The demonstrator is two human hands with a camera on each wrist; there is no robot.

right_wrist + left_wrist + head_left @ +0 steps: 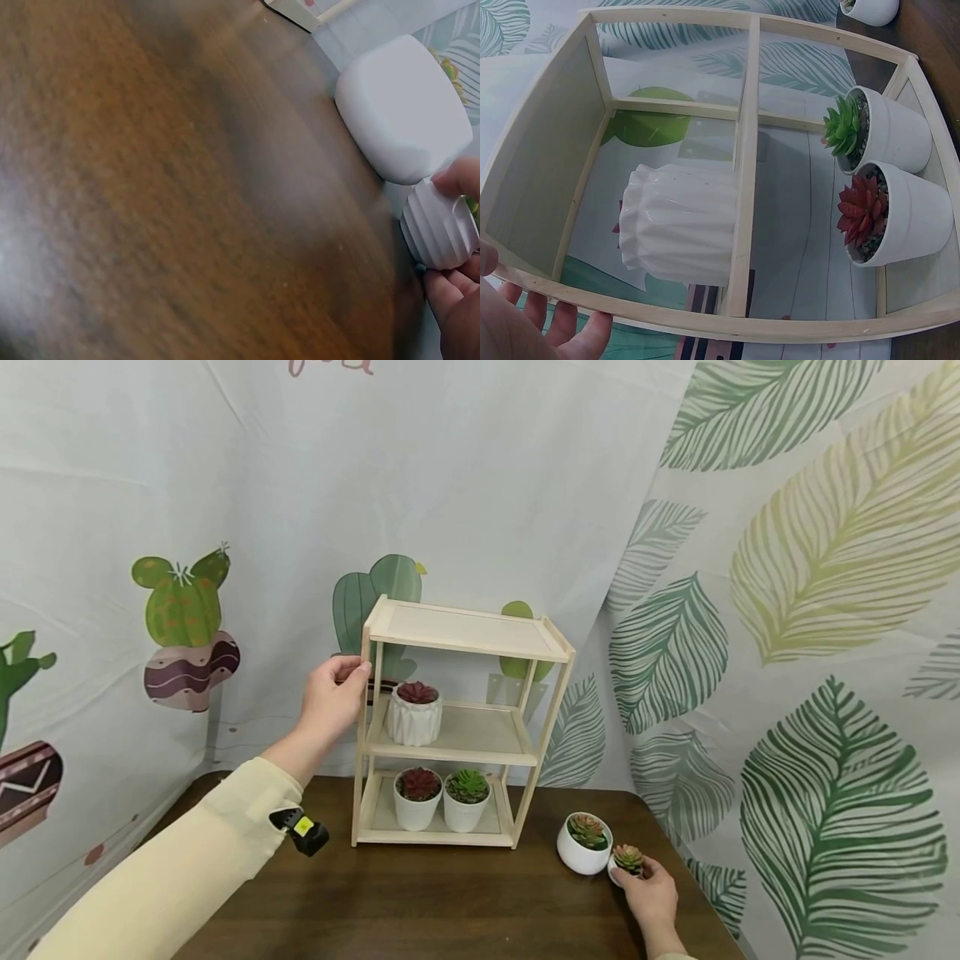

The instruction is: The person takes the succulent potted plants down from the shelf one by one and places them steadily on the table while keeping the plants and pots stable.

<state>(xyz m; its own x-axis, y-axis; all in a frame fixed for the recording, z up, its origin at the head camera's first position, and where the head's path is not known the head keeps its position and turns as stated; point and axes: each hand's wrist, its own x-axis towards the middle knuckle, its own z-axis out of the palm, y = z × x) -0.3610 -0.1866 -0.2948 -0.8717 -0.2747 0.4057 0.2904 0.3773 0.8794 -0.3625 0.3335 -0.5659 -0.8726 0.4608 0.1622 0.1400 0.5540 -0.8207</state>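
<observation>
My left hand (336, 695) holds the upper left post of a small wooden shelf rack (450, 753); in the left wrist view its fingertips (562, 326) show behind the post. A white fluted pot with a dark red succulent (415, 714) stands on the middle tier. On the bottom tier are a white pot with a red succulent (417, 810) and one with a green succulent (465, 810). At the right, my right hand (651, 897) grips a small ribbed white pot with a succulent (441, 229), low at the table. Beside it stands a larger round white pot (583, 856) holding a reddish-green succulent.
The dark wooden table (420, 902) runs under the rack and pots. Behind hangs a white cloth (480, 485) printed with cacti, and another cloth (750, 610) with large leaves hangs at the right. A black wrist camera (303, 831) is on my left sleeve.
</observation>
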